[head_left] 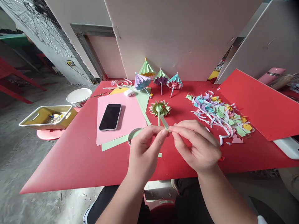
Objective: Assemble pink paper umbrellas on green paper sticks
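Between my two hands is a narrow pale green paper strip (164,123), its free end pointing up and away from me. My left hand (147,143) pinches its near end between thumb and forefinger. Closed beside it, my right hand (196,143) grips the same end with its fingertips, which nearly touch the left ones. Just beyond them lies a green pleated paper umbrella (160,108) with its stick toward me. Partly behind my left hand is a roll of tape (134,135). Several finished paper umbrellas (160,77) stand at the back of the red table (112,168).
A black-screened phone (110,117) rests on pink paper (130,121) at left, near a white earphone case (129,92). Coloured paper scraps (221,113) are heaped at right, before a leaning red board (261,105). A yellow basket (46,124) sits on a stool beyond the left edge.
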A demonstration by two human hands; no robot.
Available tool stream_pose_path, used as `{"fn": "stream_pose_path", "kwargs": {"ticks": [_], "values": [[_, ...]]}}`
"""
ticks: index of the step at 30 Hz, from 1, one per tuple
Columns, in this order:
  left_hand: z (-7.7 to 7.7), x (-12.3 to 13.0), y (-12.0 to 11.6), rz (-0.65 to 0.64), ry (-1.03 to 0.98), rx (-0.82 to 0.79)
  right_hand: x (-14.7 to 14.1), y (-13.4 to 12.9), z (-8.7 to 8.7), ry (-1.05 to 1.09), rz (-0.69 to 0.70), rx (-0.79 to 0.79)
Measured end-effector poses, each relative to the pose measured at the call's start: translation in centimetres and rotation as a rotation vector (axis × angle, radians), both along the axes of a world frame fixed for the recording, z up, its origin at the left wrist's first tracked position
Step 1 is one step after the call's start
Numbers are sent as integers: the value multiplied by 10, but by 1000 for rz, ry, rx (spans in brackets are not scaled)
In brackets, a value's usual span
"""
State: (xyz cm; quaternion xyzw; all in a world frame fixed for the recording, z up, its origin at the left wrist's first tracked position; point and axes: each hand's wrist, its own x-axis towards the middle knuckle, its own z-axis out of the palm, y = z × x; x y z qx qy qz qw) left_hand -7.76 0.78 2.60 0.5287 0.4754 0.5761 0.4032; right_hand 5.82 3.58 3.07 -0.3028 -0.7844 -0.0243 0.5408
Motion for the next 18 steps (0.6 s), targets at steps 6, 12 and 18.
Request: {"fn": "stream_pose_path", "kwargs": {"ticks": [6, 12, 18], "values": [[2, 1, -5, 109, 311, 193, 3, -5, 6, -21, 0, -52], [4, 3, -6, 190, 453, 315, 4, -8, 8, -63, -23, -36], [4, 3, -6, 186, 506, 316, 1, -7, 8, -56, -115, -44]]}}
